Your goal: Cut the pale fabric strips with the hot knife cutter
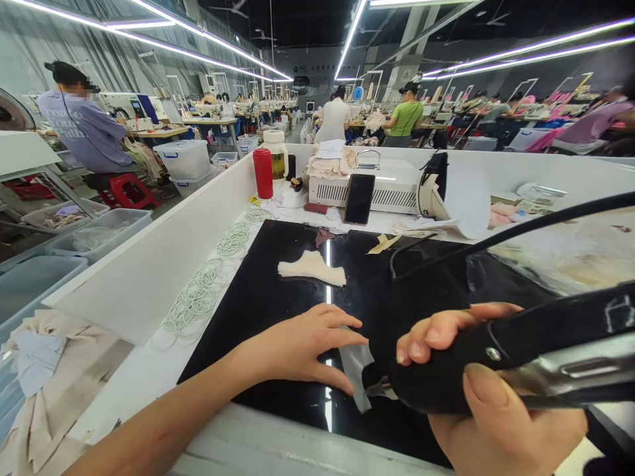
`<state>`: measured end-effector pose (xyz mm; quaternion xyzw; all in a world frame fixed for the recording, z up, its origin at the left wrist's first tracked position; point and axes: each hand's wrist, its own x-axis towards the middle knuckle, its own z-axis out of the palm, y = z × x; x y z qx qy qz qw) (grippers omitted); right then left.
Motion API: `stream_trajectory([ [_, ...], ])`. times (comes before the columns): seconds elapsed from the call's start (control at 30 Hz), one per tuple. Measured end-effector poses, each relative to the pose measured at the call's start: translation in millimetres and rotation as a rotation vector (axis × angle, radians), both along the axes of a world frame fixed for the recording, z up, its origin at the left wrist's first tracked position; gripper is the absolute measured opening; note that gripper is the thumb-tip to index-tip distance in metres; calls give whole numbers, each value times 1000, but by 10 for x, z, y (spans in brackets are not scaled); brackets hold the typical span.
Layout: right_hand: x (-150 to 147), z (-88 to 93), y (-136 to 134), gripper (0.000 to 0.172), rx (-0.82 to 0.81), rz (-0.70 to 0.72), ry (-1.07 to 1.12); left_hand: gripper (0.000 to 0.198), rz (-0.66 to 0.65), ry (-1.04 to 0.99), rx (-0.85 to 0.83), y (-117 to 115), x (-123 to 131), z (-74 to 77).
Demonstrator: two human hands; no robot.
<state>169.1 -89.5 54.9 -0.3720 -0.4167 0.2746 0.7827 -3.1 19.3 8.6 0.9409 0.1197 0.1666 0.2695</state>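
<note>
My left hand (315, 344) reaches over the glossy black board (238, 344) with fingers spread. Its fingertips lie at the left edge of a small grey piece of thin material (354, 370); whether they press on it I cannot tell. My right hand (491, 390) is wrapped round a black handheld corded power tool (446, 373) with a metal lever along its side. The tool's pointed metal tip (381, 389) meets or nearly meets the right edge of the grey piece. Farther back on the board lies a cream cut-out piece (312, 268).
Green cord loops (198, 291) line the left side, inside a white partition (163, 264). Behind the board stand a phone (359, 198), a red tumbler (262, 173) and a white vented box (381, 192). A black cable (536, 231) arches over the right side. Other people work beyond.
</note>
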Motion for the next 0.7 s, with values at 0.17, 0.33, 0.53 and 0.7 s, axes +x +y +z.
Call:
stream_trajectory([
  [0.17, 173, 91, 38, 44, -22, -126, 10, 16, 88, -78, 51, 53, 1, -62],
  [0.33, 339, 69, 48, 39, -56, -246, -6, 12, 69, -111, 32, -50, 41, -61],
  [0.53, 349, 100, 35, 34, -59, -310, -35, 16, -12, -50, -5, -183, 86, -60],
  [0.7, 233, 192, -39, 42, -99, -200, 68, 14, 16, -30, 40, -156, 104, -76],
])
